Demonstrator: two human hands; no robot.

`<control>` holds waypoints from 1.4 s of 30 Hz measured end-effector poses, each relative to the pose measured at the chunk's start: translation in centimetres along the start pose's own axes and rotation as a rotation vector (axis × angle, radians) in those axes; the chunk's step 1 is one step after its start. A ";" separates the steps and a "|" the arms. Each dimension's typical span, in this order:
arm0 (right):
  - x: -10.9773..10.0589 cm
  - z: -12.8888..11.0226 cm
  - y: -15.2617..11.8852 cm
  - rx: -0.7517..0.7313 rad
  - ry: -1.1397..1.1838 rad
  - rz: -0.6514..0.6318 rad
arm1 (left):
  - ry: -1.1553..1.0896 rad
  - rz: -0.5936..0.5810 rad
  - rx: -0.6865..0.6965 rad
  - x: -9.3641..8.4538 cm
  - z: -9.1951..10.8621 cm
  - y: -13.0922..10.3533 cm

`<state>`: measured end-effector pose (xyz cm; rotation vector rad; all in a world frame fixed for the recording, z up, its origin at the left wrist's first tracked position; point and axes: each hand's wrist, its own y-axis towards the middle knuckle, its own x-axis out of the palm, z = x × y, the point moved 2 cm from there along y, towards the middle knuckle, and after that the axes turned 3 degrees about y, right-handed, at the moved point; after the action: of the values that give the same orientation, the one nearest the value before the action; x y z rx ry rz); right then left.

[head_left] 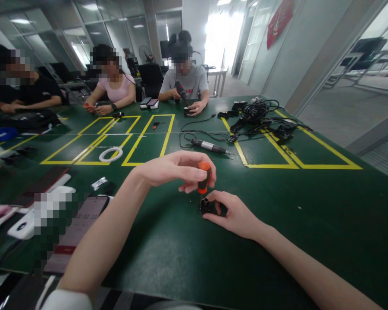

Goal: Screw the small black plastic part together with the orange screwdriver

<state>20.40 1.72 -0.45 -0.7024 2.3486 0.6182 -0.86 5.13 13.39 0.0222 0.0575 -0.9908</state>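
An orange and black screwdriver stands upright in the grip of my left hand, its fingers wrapped round the handle. Its shaft points down to a small black part on the green table. The fingers of my right hand are closed on that part from the right, thumb in front. Whether the screwdriver's tip sits inside the part cannot be made out.
Beyond my hands lies a black and silver electric screwdriver with its cord. Tangled black cables are at the back right. A white ring and a phone lie left. Several people sit across the table.
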 end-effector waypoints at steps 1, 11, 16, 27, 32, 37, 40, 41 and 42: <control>0.0 0.1 0.0 -0.009 -0.010 0.007 | -0.016 -0.014 0.003 0.0 0.0 0.0; -0.3 -0.6 0.2 -0.111 -0.126 0.099 | -0.210 -0.034 -0.028 -0.5 -0.8 0.6; -0.4 -0.5 0.3 -0.070 -0.134 0.093 | -0.163 0.003 0.016 -0.4 -0.9 0.7; -0.5 -0.7 0.2 -0.165 -0.185 0.108 | -0.114 -0.035 -0.034 -0.2 -0.7 0.7; -0.6 -0.8 0.3 -0.160 -0.209 0.122 | -0.074 0.018 -0.034 -0.2 -0.5 0.6; -0.7 -0.9 0.3 -0.139 -0.205 0.090 | 0.025 0.093 -0.020 -0.2 -0.1 0.3; -0.8 -0.9 0.2 -0.145 -0.202 0.100 | 0.034 0.059 -0.024 -0.2 -0.1 0.3; -0.8 -0.9 0.3 -0.149 -0.201 0.102 | 0.025 0.045 -0.025 -0.2 -0.2 0.3; -0.8 -1.0 0.3 -0.154 -0.199 0.102 | 0.011 0.031 -0.028 -0.3 -0.2 0.3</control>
<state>20.37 1.61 0.80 -0.5611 2.1786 0.8798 -0.73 5.55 13.18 0.0024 0.0810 -0.9590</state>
